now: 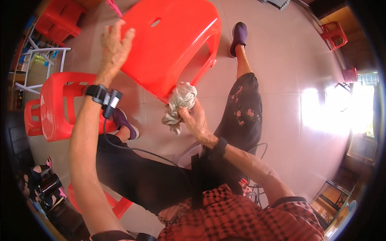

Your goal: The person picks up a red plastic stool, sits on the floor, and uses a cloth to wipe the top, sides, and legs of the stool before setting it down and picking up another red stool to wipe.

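A large red plastic stool (172, 39) stands before me, its seat and a side with an opening turned towards me. My left hand (117, 45) is at the seat's left edge with fingers spread, the thumb side overlapping the red surface. Whether it presses on the stool or hovers just over it is hard to tell. In my right hand (197, 122) is a crumpled, pale grey cloth (183, 95). The cloth is against the stool's near lower corner, and part of it hangs loose below my fingers.
More red stools stand at left (55, 111) and upper left (60, 21). A white metal frame (49, 49) is beside them. A small red stool (334, 35) is by the right wall. A cable (144, 152) runs from my left wrist device (111, 102) across my lap.
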Tool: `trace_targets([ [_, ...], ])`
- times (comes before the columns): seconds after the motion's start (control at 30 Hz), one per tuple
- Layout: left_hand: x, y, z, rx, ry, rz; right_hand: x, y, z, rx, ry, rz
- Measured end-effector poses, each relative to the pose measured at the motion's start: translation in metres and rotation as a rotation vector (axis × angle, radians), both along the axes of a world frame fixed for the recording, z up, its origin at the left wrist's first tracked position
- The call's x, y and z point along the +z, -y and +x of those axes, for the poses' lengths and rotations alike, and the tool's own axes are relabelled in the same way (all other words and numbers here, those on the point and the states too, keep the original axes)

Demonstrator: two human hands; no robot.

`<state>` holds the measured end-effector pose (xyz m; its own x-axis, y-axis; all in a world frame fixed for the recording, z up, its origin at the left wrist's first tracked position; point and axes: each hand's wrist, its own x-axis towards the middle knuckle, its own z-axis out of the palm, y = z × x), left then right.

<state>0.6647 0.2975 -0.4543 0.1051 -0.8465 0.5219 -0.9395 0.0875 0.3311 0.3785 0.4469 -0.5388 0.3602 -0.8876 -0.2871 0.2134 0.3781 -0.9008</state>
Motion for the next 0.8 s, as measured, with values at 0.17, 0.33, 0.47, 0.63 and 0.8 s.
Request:
trace_targets([
  [0.17, -0.016, 0.012, 0.067, 0.156, -0.496, 0.424, 0.021, 0.01, 0.026, -0.14, 0.195, -0.103],
  [0.33, -0.021, -0.017, 0.08, 0.159, -0.662, 0.389, 0.026, 0.03, 0.022, -0.16, -0.104, -0.217],
  [0.47, -0.008, -0.066, 0.048, 0.289, -0.646, 0.379, 0.034, 0.066, 0.003, -0.224, -0.232, -0.312],
  [0.63, 0.01, -0.145, 0.011, 0.319, -0.998, 0.598, 0.037, 0.142, -0.019, -0.313, -0.262, -0.453],
  [0.8, 0.047, -0.148, -0.053, 0.192, -0.405, 0.14, 0.038, 0.194, -0.025, -0.223, -0.432, -0.615],
])
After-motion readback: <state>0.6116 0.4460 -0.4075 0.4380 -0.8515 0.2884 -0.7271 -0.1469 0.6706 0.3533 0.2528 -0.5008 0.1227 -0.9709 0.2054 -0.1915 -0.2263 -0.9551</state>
